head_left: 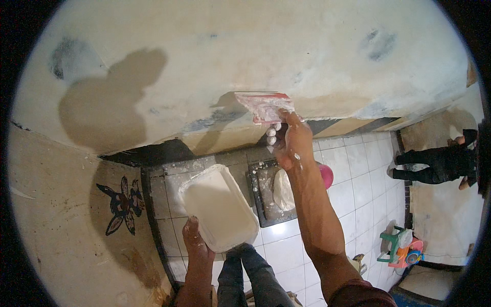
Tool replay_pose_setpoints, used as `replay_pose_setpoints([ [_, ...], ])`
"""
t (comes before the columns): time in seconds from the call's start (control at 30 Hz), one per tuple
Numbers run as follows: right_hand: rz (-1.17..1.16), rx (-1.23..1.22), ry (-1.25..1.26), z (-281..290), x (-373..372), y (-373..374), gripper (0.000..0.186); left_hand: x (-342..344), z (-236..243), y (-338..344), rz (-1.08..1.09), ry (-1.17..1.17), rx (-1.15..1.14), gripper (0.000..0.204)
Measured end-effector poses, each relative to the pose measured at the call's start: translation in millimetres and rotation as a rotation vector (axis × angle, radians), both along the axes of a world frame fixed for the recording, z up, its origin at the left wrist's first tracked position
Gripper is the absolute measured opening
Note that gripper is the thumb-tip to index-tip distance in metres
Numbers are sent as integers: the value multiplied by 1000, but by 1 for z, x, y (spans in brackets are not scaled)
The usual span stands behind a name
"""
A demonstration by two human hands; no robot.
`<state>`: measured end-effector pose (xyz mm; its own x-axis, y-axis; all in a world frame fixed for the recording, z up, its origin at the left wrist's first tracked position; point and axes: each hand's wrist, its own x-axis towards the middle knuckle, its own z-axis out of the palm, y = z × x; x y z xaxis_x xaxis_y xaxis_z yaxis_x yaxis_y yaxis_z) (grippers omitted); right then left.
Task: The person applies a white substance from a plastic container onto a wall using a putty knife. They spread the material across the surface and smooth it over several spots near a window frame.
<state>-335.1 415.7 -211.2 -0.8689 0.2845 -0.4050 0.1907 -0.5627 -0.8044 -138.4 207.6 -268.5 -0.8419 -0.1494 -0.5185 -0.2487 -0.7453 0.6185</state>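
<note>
In the head view, the right hand (293, 138) holds a red scraper (263, 108) in front of the wall (307, 56), above the dark painted band. Its fingers are bent close, with the thumb lying on the lower part of the scraper, and the fingertips are whitened. The left hand (197, 240) grips a white tray (231, 245) at its near left corner, over the tiled floor (358, 176); its thumb is at the rim, and the other fingers pass below, so I cannot tell how far they spread. I judge the scraper to be light and rather thin, a little flexible, and perhaps slippery (white smears cover much of it), so the end away from its straight edge is the better place to hold. The tray probably bends at its walls and feels heavier if it is full; a palm underneath would support it well. Whether the pale surface inside is paste or bare bottom is difficult to say, and also whether the scraper's edge touches the wall. The forearm partly covers a white bundle (283, 190) on the black board (265, 217) and a pink round object (326, 176).
</note>
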Motion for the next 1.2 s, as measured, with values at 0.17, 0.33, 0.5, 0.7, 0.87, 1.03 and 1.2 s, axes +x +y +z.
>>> replay_pose_setpoints([
  [0.17, -77, 56, 18, 35, -15, -6, 18, 7, 2, 1, 54, -17, -7, 56],
  [0.33, -1, 185, -58, 51, -34, 7, 21, 8, 7, 4, 27, 9, 22, 51],
  [0.5, 24, 365, 120, 143, -71, -12, 15, 17, 22, 4, 102, -144, 40, 51],
  [0.7, -3, 134, 197, 122, 15, 5, 18, 12, 24, -3, 109, -47, 95, 56],
  [0.87, 102, 128, -40, -4, 38, 17, 7, 14, 42, -4, 104, 18, 77, 60],
  [1.03, 153, 130, -29, -46, 5, 13, 12, 18, 62, -6, 136, -30, 44, 59],
  [1.2, 109, 268, -50, 36, -57, 9, 13, 18, 95, -7, 128, -39, -31, 59],
])
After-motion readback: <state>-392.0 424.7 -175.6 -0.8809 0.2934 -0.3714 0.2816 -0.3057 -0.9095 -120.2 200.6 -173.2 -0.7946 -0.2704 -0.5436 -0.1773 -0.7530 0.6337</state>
